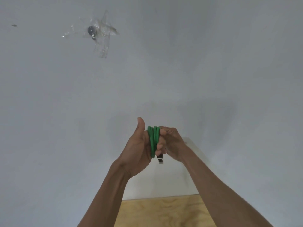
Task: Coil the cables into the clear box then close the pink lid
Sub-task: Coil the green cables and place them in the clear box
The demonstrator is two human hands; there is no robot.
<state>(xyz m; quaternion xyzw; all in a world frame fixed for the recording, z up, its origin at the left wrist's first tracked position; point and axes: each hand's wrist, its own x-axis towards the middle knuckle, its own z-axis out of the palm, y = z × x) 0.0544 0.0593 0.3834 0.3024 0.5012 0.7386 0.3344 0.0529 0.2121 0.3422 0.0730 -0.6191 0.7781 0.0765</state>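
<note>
At the bottom edge, a strip of pale wooden table (164, 212) is being shown, and above it two bare forearms are being raised in front of a grey wall (196, 63). A green cable (153, 141), gathered into several tight loops, is being held upright between the hands: the left hand (139, 145) is cupped behind it with thumb raised, the right hand (168, 143) is curled around it, and a dark plug (160, 158) is hanging below. Coiling appears to be the step in hand; neither clear box nor pink lid is visible, so the bundle would next need lowering into the box without springing loose.
</note>
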